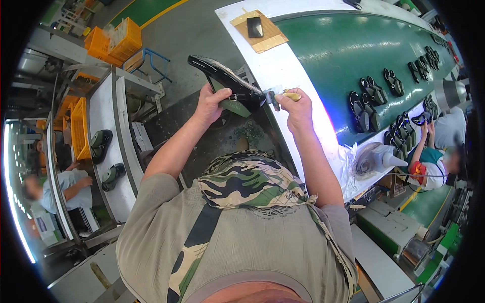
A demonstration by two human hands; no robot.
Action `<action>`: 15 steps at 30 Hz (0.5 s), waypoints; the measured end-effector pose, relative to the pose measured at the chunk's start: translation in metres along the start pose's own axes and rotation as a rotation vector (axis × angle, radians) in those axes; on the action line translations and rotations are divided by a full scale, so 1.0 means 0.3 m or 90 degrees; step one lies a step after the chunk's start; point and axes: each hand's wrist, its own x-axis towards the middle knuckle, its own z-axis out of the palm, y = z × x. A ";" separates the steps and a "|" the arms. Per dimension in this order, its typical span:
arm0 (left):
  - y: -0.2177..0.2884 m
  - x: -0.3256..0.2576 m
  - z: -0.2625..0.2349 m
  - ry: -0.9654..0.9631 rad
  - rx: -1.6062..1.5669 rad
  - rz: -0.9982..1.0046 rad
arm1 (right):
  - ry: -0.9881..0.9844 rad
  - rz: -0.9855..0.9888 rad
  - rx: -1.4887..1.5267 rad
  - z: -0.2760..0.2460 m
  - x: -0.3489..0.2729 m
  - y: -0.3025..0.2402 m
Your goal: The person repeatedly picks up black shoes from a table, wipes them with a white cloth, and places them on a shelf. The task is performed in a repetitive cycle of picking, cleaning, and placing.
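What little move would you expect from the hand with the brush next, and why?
Probably a short stroke along the shoe: the right hand holds a small brush with its tip at the black high-heeled shoe, which the left hand steadies on a green last.

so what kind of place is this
Most likely a shoe factory line: a green conveyor belt carries rows of black sandals, and the left hand holds a black shoe being worked.

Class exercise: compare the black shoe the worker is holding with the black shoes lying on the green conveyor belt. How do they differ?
The held shoe is single, raised in the left hand; the belt shoes lie in pairs. The right hand puts a small tool to the held shoe; no hand touches the belt shoes. Both are black.
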 end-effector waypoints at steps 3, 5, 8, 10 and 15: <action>0.022 -0.023 -0.004 0.046 0.100 0.078 | 0.014 0.027 -0.009 0.056 0.019 0.017; 0.035 -0.039 -0.011 0.070 0.181 0.129 | 0.014 0.040 -0.017 0.098 0.033 0.027; 0.068 -0.057 -0.029 0.108 0.344 0.207 | -0.009 0.056 -0.038 0.181 0.052 0.032; 0.111 -0.065 -0.032 0.117 0.375 0.238 | -0.046 0.056 -0.015 0.201 0.088 0.062; 0.324 -0.082 -0.174 0.196 0.187 0.182 | -0.080 0.060 0.017 0.182 0.148 0.091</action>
